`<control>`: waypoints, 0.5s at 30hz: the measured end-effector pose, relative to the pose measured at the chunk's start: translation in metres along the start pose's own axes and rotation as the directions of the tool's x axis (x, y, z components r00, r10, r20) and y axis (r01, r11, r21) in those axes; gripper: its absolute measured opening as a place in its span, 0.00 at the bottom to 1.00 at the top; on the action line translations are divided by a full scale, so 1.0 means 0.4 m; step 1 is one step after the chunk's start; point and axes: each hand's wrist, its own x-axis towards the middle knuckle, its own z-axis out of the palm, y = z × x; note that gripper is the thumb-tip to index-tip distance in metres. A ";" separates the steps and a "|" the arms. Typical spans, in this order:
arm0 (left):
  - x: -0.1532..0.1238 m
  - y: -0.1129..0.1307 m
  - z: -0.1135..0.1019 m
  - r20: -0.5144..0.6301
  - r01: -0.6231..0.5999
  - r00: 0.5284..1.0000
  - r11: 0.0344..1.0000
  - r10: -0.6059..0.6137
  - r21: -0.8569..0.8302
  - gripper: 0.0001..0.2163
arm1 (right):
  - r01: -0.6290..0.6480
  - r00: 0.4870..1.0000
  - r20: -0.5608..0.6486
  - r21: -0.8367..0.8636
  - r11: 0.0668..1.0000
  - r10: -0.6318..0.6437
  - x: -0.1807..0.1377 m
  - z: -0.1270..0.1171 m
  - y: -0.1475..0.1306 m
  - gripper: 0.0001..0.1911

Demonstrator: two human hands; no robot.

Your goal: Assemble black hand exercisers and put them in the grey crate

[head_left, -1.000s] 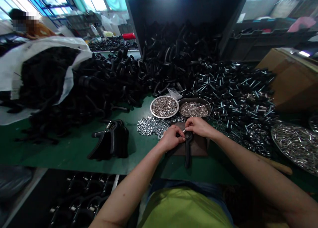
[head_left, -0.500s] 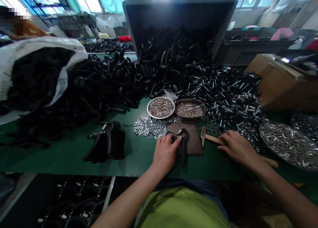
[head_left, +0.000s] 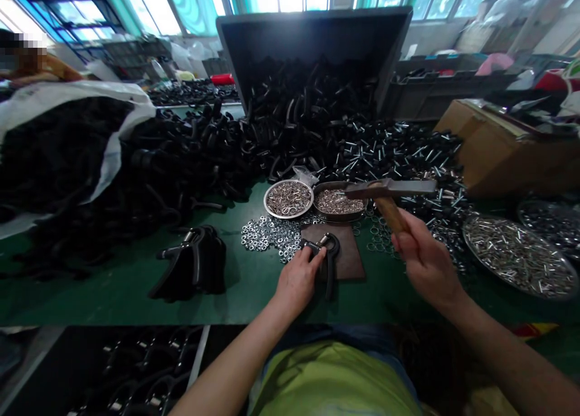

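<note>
At the centre of the frame, the left hand (head_left: 296, 278) is pinning a black hand gripper (head_left: 327, 256) on a brown pad (head_left: 344, 253) on the green desk (head_left: 254, 283). Right of it, the right hand (head_left: 423, 260) is gripping a wooden-handled hammer (head_left: 389, 192), raised above two metal dishes (head_left: 317, 199).

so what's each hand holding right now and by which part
The right hand grips a hammer by its wooden handle, head raised. The left hand holds the black hand gripper by one handle on the brown pad.
</note>
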 end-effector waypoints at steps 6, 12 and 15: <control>-0.001 0.003 -0.003 -0.010 -0.004 1.000 1.000 0.004 0.000 0.25 | 0.042 0.935 0.355 -0.098 0.994 -0.004 0.023 0.068 0.000 0.21; 0.000 0.002 -0.002 -0.023 -0.004 1.000 1.000 0.003 -0.006 0.25 | 0.053 0.991 0.130 -0.073 0.996 -0.043 0.018 0.065 -0.013 0.23; -0.002 0.002 -0.002 -0.028 0.005 1.000 1.000 -0.005 -0.001 0.25 | 0.059 0.933 0.361 -0.197 0.979 0.016 0.013 0.096 0.021 0.21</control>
